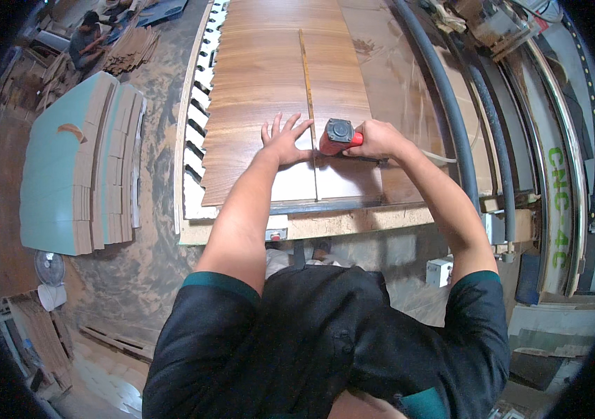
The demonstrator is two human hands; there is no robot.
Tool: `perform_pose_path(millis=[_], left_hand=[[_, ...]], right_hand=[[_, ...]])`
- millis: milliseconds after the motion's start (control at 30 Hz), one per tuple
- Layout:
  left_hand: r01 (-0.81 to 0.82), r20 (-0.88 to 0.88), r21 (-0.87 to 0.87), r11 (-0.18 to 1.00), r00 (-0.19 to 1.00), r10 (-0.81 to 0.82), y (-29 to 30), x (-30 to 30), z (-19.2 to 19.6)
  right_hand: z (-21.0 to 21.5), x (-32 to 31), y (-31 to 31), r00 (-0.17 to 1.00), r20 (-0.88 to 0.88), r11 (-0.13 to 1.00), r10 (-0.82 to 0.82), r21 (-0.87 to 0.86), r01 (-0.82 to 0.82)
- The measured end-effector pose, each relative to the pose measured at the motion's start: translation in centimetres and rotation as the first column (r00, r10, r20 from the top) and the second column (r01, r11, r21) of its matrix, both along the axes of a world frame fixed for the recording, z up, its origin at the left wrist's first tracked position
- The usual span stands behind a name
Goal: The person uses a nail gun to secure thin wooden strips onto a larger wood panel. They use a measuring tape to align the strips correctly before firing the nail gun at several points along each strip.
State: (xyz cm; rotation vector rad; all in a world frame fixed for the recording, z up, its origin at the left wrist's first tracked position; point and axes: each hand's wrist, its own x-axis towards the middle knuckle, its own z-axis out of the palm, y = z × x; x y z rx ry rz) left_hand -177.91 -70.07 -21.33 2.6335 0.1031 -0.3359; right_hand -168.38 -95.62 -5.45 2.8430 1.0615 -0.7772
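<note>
The board [262,70] lies on the counter [367,222], and the strip [306,77] runs lengthwise over it. The left hand [283,145] is on the board, just left of the strip; the right hand [382,140] holds the power tool [339,133] just right of it, so the strip passes between the 2 hands. Right of the board, the pipe [449,105] runs along the counter. To the left stand stacks of panels [63,160], the fan [49,267] on their near side. Farther off, front left, a co-worker [86,42] is beside a pile of wood pieces [129,50].

Red-and-black power tool [337,135], thin yellowish strip [306,70] lying lengthwise, wood-grain board [262,77] beneath
</note>
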Motion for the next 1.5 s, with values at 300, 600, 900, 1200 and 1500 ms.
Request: perform_pose_path(millis=[300,600,900,1200,1500], left_hand=[[-0.022,0.015,-0.035,0.999,1.000,0.022,-0.2,-0.2,0.5],[-0.009,0.023,-0.026,1.000,1.000,0.010,0.2,0.1,0.0],[0.008,0.005,-0.015,1.000,1.000,-0.008,0.1,0.0,0.1],[0.001,0.010,-0.022,1.000,1.000,-0.001,0.1,-0.2,0.3],[0.001,0.027,-0.023,1.000,1.000,0.000,0.1,-0.4,0.3]], right_hand=[[-1.3,3.6,1.9,0.997,0.060,0.991,-0.048,0.132,0.040],[-1.6,3.9,2.2,0.998,0.013,0.992,-0.068,0.104,0.066],[-1.9,6.7,2.2,0.992,0.024,0.973,-0.120,0.200,0.113],[-1.4,9.9,4.7,0.992,0.031,0.988,-0.120,0.101,0.116],[-2.5,10.8,4.4,0.998,0.023,0.991,-0.060,0.125,0.056]])
